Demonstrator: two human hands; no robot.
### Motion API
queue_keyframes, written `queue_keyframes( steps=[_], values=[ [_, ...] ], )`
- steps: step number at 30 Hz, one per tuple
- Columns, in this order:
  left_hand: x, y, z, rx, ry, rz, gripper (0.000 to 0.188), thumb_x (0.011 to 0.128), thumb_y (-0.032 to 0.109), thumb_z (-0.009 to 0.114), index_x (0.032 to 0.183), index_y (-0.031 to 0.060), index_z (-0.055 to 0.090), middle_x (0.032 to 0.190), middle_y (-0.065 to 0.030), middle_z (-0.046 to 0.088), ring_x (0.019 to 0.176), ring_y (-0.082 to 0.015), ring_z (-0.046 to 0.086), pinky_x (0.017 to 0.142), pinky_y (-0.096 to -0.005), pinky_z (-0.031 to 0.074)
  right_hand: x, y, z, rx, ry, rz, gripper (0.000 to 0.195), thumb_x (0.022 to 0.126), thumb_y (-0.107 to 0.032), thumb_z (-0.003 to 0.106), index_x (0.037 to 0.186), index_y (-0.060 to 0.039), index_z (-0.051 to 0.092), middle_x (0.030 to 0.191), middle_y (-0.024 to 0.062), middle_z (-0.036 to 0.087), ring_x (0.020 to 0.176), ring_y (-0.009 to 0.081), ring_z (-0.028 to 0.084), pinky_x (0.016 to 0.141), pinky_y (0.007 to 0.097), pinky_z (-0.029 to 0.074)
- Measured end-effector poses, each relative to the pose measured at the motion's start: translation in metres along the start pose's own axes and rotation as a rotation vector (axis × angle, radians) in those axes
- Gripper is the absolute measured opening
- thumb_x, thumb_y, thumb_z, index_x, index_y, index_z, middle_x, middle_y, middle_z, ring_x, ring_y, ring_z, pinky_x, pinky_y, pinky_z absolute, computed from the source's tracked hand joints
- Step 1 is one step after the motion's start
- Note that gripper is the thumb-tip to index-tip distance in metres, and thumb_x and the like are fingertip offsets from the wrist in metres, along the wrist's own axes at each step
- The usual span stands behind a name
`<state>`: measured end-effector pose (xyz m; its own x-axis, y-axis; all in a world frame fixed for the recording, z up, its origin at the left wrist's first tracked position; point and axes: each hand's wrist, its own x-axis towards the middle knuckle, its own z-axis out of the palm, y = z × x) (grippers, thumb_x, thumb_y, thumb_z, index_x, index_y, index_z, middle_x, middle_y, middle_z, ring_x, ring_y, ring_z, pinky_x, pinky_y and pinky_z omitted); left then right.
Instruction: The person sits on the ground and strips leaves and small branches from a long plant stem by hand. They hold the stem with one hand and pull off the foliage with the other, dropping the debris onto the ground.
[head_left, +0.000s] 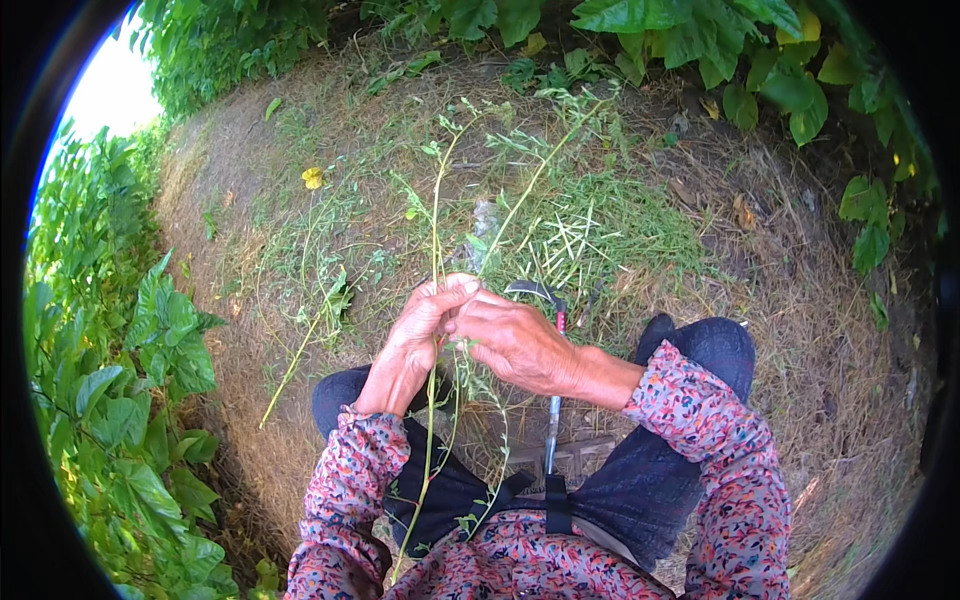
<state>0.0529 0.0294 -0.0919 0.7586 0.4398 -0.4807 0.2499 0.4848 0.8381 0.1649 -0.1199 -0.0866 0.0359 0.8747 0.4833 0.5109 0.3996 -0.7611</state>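
Observation:
My left hand grips a long, thin green plant stem that runs from above the hands down towards my lap. Close against it, my right hand has its fingers curled around a second leafy stem, which slants up and right. The fingertips of both hands meet, and what lies between them is partly hidden. Thinner leafy shoots hang below the hands. Just beyond my right hand shows the dark curved blade of a sickle; its metal handle reappears below the wrist.
A heap of cut green stalks covers the ground ahead. Several pulled weeds lie to the left, near a yellow leaf. Broad-leaved plants border the left side, and more foliage overhangs at the upper right. Dry grass lies to the right.

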Motion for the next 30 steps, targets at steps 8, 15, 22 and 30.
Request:
queue_keyframes(
  steps=[8,15,22,30],
  values=[
    [-0.001,-0.007,0.031,0.103,0.196,0.24,0.008,0.084,0.007,0.057,0.085,0.0026,0.064,0.07,-0.0004,0.06,0.059,-0.0064,0.052,0.053,-0.0204,0.04,0.005,0.014,0.006,-0.091,0.131,-0.077,0.015,0.085,-0.013,0.057,0.078,0.0004,0.058,0.081,0.0146,0.059,0.085,0.032,0.059,0.079,0.0415,0.048],
    [0.017,-0.023,0.023,0.009,0.123,0.269,0.007,0.086,0.001,0.053,0.089,-0.0004,0.06,0.077,-0.0055,0.063,0.065,-0.0111,0.06,0.059,-0.0229,0.048,0.003,0.013,0.012,-0.259,0.131,-0.012,0.012,0.082,-0.011,0.057,0.077,-0.0006,0.06,0.078,0.0151,0.06,0.079,0.0306,0.062,0.068,0.0418,0.05],
    [0.026,-0.028,0.024,0.014,0.109,0.324,0.009,0.08,0.004,0.056,0.082,-0.0011,0.062,0.074,-0.0058,0.064,0.065,-0.0121,0.059,0.061,-0.0243,0.047,0.003,0.016,0.011,-0.258,0.197,-0.025,0.011,0.081,-0.009,0.057,0.074,-0.0007,0.056,0.068,0.0143,0.055,0.07,0.033,0.059,0.06,0.0429,0.048],
    [0.025,-0.011,-0.007,0.257,0.547,0.213,0.008,0.083,0.01,0.057,0.084,0.0034,0.061,0.056,0.0051,0.046,0.043,-0.0036,0.033,0.037,-0.0219,0.023,-0.01,-0.023,0.02,-0.171,0.014,-0.071,0.024,0.085,-0.013,0.054,0.063,-0.0051,0.05,0.059,0.0081,0.05,0.058,0.022,0.053,0.053,0.0377,0.047]
  ],
)
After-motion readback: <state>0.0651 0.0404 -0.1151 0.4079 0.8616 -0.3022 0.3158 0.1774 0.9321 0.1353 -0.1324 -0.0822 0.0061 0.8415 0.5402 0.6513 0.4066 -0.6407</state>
